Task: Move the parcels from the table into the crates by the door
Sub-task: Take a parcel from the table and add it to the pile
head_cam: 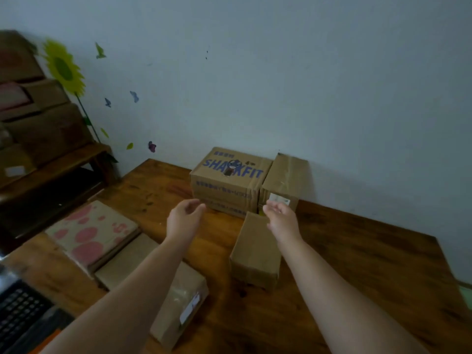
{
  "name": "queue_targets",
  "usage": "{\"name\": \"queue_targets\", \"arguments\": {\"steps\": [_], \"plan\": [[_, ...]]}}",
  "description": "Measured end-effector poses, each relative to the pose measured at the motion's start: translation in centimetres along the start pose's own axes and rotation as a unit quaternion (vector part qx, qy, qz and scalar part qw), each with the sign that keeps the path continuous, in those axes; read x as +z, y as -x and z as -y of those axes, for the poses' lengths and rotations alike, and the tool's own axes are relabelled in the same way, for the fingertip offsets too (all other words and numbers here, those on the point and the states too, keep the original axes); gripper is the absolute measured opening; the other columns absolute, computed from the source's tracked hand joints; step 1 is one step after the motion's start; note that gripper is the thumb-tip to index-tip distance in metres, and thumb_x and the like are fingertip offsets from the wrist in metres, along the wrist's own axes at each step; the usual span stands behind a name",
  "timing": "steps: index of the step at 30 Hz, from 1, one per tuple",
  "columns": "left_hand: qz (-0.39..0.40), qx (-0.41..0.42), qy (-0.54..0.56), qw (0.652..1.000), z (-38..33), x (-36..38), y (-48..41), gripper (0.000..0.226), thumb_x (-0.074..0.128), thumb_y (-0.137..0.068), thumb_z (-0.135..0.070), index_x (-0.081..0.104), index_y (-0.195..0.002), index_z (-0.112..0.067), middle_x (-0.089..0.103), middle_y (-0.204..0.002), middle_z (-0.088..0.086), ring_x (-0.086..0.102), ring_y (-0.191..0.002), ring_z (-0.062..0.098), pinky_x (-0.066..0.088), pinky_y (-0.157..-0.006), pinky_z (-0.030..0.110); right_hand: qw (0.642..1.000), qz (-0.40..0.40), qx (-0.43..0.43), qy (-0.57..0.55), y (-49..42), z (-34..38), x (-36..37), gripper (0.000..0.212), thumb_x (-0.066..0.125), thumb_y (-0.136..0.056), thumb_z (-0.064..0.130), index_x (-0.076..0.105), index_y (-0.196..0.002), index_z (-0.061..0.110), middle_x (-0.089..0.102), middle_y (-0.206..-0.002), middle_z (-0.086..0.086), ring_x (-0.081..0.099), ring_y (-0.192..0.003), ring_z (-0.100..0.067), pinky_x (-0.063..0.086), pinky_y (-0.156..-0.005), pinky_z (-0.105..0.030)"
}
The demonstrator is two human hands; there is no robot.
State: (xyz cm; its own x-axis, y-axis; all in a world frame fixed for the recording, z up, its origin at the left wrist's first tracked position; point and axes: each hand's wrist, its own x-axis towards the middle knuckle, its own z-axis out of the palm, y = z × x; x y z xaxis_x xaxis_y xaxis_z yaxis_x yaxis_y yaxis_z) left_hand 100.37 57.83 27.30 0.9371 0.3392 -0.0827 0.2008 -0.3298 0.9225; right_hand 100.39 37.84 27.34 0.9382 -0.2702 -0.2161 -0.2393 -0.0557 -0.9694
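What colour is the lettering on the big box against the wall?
Blue, printed on the brown box; head view.

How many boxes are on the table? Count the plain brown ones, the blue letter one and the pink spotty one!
Box with blue letters: 1
Pink-spotted box: 1
Plain brown boxes: 4 (back right one, middle one, flat left one, nearest one with a white label)
Total: 6, though an arm hides whether the last two are separate.
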Motion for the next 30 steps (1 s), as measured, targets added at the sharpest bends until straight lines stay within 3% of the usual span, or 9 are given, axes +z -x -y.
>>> {"name": "queue_targets", "arguments": {"steps": [5,10,16,20,26,30], "plan": [[0.015,-0.001,-0.002,1.000,-0.2,0.3,-6.2,0.033,0.058,-0.093,-0.026,0.056,-0.126,-0.020,0.063,-0.115,-0.001,0.060,-0.105,0.016,0.051,-0.091,0.037,1.000,-0.002,0.009,0.023,-4.6,1.2,3.0,0.042,0.054,-0.096,0.017,0.047,-0.138,0.012,0.048,-0.142,-0.007,0.045,-0.130,-0.023,0.037,-0.110,-0.042],[0.051,-0.003,-0.001,0.999,0.9,0.8,-12.5,0.033,0.056,-0.094,-0.023,0.055,-0.127,-0.019,0.061,-0.119,0.000,0.056,-0.106,0.016,0.048,-0.081,0.030,0.997,-0.049,0.025,0.048,-8.0,0.7,6.3,0.045,0.052,-0.098,0.018,0.042,-0.142,0.013,0.045,-0.144,-0.006,0.042,-0.133,-0.023,0.034,-0.107,-0.036],[0.124,0.010,-0.043,0.991,1.3,0.3,-20.4,0.039,0.058,-0.093,-0.025,0.052,-0.131,-0.017,0.060,-0.123,0.001,0.057,-0.111,0.021,0.052,-0.092,0.044,0.977,-0.202,0.041,0.053,-10.3,0.1,10.9,0.042,0.056,-0.094,0.019,0.050,-0.136,0.018,0.055,-0.132,-0.005,0.055,-0.115,-0.020,0.048,-0.092,-0.032],[0.191,0.016,-0.076,0.979,1.7,-0.4,-24.4,0.052,0.060,-0.092,-0.029,0.042,-0.139,-0.019,0.054,-0.132,0.001,0.053,-0.119,0.024,0.049,-0.096,0.046,0.961,-0.262,0.067,0.065,-10.7,0.2,12.7,0.045,0.055,-0.095,0.016,0.045,-0.139,0.013,0.049,-0.137,-0.008,0.052,-0.119,-0.023,0.042,-0.089,-0.028],[0.242,-0.036,-0.080,0.966,3.0,-1.6,-27.7,0.070,0.057,-0.094,-0.035,0.021,-0.151,-0.018,0.040,-0.148,0.009,0.043,-0.131,0.033,0.045,-0.100,0.052,0.952,-0.278,0.093,0.086,-11.0,0.2,14.5,0.044,0.051,-0.097,0.020,0.044,-0.139,0.010,0.056,-0.131,-0.007,0.053,-0.117,-0.023,0.041,-0.086,-0.031],[0.244,-0.037,-0.095,0.964,3.1,-2.0,-28.2,0.072,0.056,-0.093,-0.042,0.022,-0.151,-0.016,0.038,-0.150,0.011,0.042,-0.132,0.034,0.043,-0.102,0.055,0.953,-0.253,0.126,0.110,-11.8,0.3,14.2,0.032,0.054,-0.095,0.029,0.058,-0.122,0.010,0.062,-0.109,-0.004,0.054,-0.091,-0.016,0.044,-0.077,-0.031]]}}
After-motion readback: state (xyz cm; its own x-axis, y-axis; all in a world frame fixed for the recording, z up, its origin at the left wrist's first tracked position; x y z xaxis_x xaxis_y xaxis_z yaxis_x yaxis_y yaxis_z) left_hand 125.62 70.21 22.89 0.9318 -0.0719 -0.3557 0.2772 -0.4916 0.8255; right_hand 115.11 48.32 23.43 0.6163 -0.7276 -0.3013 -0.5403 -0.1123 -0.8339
